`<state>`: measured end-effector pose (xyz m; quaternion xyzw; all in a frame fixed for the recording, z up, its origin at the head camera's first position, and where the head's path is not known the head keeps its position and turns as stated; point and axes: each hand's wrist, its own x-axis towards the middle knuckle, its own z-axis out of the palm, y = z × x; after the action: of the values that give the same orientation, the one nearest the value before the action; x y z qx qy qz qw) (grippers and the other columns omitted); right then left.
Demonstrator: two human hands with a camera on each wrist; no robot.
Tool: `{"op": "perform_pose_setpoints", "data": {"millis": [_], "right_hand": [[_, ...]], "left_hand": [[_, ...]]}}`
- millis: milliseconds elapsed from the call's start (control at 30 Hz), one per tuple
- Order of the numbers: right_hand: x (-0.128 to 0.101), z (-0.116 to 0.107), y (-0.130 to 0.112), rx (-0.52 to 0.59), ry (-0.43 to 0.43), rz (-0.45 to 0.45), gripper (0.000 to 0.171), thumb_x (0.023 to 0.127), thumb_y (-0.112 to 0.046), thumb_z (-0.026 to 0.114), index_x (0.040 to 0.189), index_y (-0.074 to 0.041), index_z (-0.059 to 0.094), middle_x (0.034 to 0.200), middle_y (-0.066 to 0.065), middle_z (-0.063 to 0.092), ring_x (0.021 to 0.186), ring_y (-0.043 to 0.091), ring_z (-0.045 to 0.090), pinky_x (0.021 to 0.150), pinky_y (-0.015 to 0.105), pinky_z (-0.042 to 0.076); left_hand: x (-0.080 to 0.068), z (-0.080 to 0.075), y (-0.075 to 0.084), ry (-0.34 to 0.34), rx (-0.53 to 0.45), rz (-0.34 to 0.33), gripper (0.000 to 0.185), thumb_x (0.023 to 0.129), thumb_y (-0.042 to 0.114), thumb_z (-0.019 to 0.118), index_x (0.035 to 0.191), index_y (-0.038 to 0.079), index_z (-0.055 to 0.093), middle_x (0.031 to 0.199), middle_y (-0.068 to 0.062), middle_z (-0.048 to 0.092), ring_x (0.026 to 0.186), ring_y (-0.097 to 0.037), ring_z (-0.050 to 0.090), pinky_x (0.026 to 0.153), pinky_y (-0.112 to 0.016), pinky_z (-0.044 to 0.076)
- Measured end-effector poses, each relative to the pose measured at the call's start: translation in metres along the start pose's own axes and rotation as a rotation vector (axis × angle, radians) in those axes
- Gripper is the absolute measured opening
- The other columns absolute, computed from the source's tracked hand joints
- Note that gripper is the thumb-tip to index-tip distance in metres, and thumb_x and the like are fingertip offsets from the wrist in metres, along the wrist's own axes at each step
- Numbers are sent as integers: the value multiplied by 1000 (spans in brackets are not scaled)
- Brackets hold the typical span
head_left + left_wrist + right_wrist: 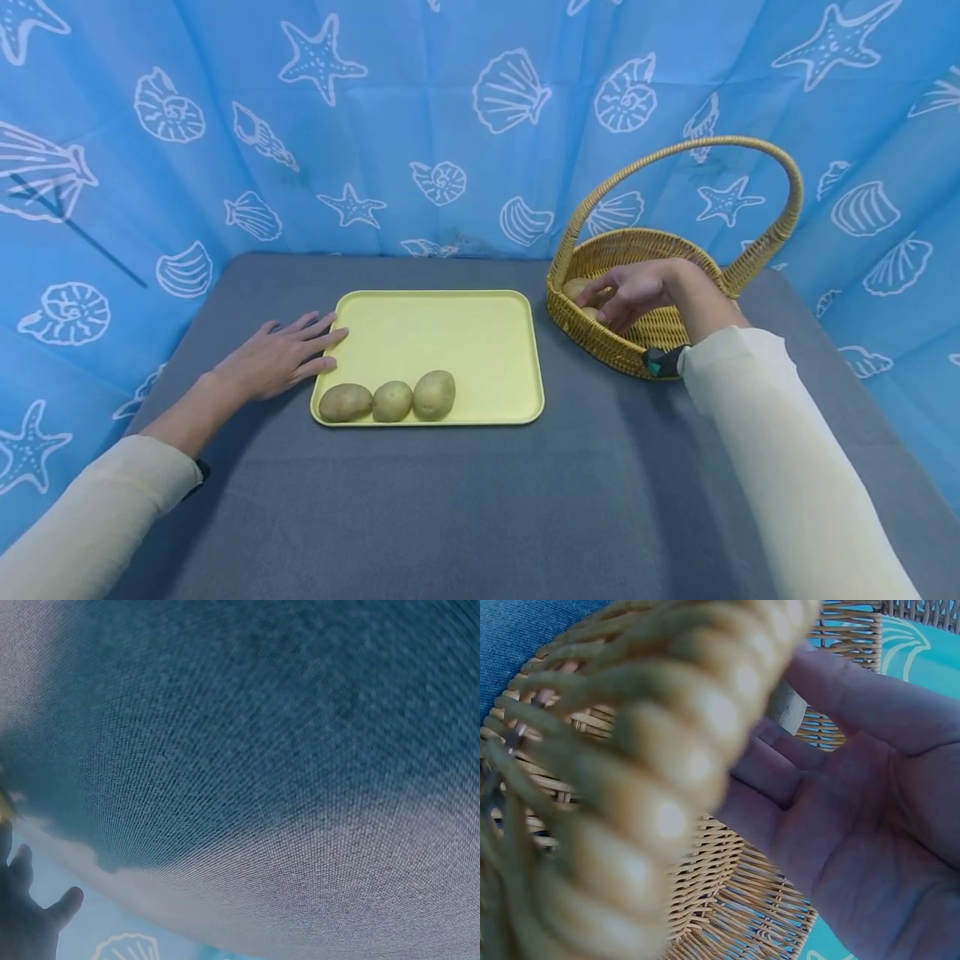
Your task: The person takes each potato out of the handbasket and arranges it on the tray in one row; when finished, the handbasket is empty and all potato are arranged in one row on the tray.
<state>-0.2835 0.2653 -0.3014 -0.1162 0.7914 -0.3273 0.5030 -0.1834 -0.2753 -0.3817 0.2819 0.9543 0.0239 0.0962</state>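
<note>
My left hand lies with its fingers spread at the left edge of a pale yellow tray, fingertips over the rim. Three potatoes sit in a row along the tray's front left: a longish one, a small round one and a larger one. Inside a wicker basket on the right, my right hand reaches down with curled fingers. Between its thumb and fingers is a potato, partly hidden by the hand and the basket's rim. Another potato lies beside it in the basket.
The basket's tall arched handle rises over my right wrist. A grey cloth covers the table. Behind it hangs a blue curtain with white shells and starfish.
</note>
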Motion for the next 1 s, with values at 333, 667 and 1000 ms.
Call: {"op": "perform_pose_setpoints", "data": {"millis": [333,667,1000], "right_hand": [[-2,0,4,18,33,-29,56,97,-12,65,146,-2,40,133,18,46,109,23,62,102,44,48],[-19,2,12,106,112,-165,58,97,-7,63,148,1,36,123,20,52,110,27,62,103,43,48],[-38,7,13,10,188,-299,53,97,-9,65,143,1,43,121,22,56,109,30,64,98,40,51]], "left_hand": [[1,1,-1,5,-9,2,61,107,49,38,158,18,32,163,-15,23,147,-43,22,105,-75,22],[0,-1,0,14,-2,6,60,106,48,40,157,16,33,163,-15,25,147,-42,23,105,-74,23],[0,1,-1,12,3,4,60,107,48,39,158,17,32,163,-14,24,148,-42,22,105,-74,24]]}}
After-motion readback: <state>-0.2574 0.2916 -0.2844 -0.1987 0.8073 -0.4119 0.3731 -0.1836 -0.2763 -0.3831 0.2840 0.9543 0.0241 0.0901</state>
